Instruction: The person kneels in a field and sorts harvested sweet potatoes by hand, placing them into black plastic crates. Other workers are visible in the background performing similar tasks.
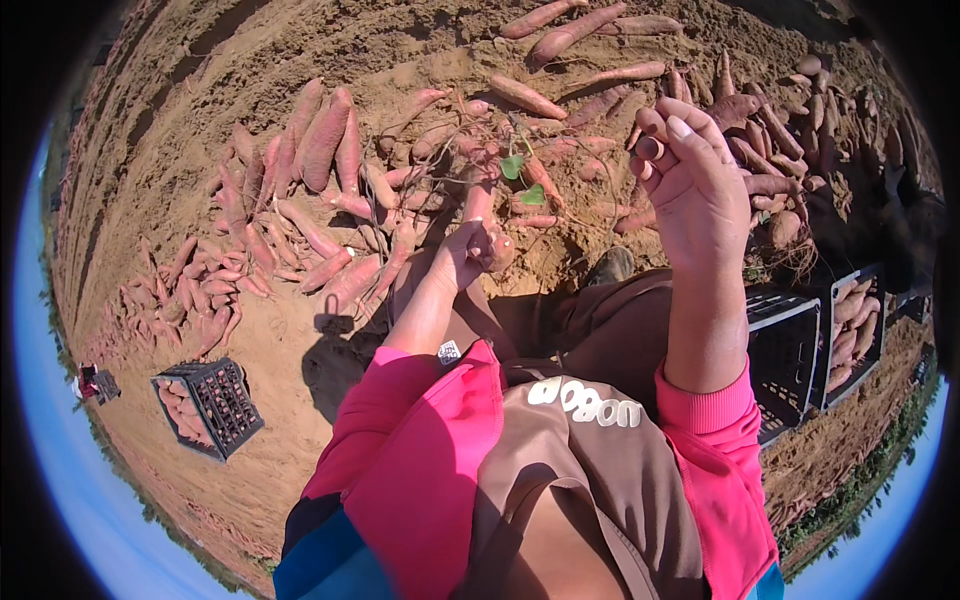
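My left hand [463,256] is closed around a reddish sweet potato [480,201], gripping it near its lower end. Thin vines, roots and a couple of green leaves [512,166] tangle around the far end of that root, among other sweet potatoes on the soil. My right hand [694,176] is raised to the right with its palm side towards me. Its fingers curl loosely, and I see nothing held in them. Beyond it lies a heap of sweet potatoes [765,142], partly in shade.
Sweet potatoes [326,142] lie in piles to the left. A black plastic crate [238,401] holding sweet potatoes stands at lower left. Close on my right is another black crate [784,352], beside a filled crate [834,349]. My shoe [611,266] rests on the soil ahead.
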`<state>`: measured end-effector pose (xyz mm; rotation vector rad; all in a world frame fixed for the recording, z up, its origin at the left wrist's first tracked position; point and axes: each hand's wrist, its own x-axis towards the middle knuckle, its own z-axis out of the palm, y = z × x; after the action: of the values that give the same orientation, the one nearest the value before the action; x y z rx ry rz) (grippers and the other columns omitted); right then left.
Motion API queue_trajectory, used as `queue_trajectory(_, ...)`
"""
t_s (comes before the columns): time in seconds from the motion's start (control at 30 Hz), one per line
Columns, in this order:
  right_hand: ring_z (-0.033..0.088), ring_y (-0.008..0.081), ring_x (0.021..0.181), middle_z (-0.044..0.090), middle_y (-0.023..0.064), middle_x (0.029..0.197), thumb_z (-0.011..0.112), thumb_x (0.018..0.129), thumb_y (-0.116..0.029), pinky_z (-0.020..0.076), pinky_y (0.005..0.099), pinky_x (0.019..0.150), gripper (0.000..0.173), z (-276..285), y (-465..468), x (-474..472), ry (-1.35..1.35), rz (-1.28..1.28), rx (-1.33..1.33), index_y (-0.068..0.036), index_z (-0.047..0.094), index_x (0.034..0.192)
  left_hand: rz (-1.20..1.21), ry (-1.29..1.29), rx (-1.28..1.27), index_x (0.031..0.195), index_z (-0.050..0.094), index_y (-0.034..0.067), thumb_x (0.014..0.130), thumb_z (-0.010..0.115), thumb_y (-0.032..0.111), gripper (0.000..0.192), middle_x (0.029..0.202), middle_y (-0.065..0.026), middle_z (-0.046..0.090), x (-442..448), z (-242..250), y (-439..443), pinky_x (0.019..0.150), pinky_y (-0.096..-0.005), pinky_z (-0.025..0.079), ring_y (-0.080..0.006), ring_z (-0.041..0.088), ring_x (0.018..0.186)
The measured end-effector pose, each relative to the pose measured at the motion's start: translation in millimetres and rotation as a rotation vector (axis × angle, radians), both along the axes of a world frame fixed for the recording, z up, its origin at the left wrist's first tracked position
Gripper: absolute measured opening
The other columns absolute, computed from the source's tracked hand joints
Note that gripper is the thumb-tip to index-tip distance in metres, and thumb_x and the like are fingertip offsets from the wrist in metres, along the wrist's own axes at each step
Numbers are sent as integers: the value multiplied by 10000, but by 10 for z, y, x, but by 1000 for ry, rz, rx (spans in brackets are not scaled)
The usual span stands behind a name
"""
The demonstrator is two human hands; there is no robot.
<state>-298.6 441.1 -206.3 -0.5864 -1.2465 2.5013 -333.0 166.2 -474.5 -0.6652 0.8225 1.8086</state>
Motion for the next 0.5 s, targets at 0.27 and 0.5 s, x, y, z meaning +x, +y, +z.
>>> queue_trajectory(0.27,608,89,794,663,46,987,563,939,-171,487,240,709,221,36,-148,-60,-244,167,241,-46,570,1122,-140,431,171,1172,517,25,710,756,268,574,869,-81,616,453,1467,-124,687,-307,540,-194,637,763)
queue_trajectory(0.5,508,173,1169,453,109,1392,708,835,-195,458,366,942,763,-127,-468,-4,-58,558,305,-23,276,1440,-410,1302,-573,1158,513,11,751,730,169,487,969,-56,624,287,2055,255,754,-311,500,-142,606,844)
